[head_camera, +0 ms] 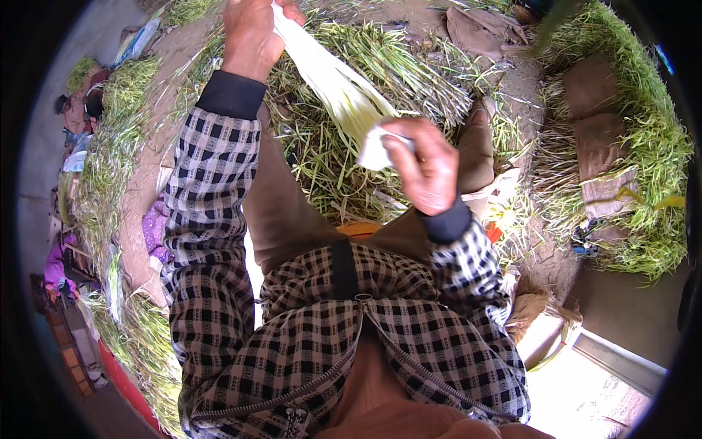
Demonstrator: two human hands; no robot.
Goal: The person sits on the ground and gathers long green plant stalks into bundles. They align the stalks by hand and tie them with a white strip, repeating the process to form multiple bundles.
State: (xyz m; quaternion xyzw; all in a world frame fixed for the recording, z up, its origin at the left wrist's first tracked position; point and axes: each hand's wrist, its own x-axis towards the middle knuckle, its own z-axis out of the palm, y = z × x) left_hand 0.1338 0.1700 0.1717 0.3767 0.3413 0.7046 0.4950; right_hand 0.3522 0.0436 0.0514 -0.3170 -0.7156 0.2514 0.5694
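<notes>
A bundle of pale stalks [334, 82], white to yellow-green, runs slantwise between my two hands. At the top of the picture my left hand [255, 35] is closed around its upper end. Its lower end lies at my right hand [425, 159], whose thumb and fingers pinch a white piece [375, 151], perhaps cloth or paper, against the stalks. Beneath the bundle, between my legs, is a heap of loose green and yellowish leaves [340, 192]. A thicker pile of cut green stalks [384, 66] lies just beyond it.
On the right, a long bank of green stalks [647, 164] is partly covered by brown cloth or sacking [598, 137]. Another green row [115, 137] lines the left side, with a purple dotted cloth [156, 230] nearby. At the far left is a person in purple [57, 263].
</notes>
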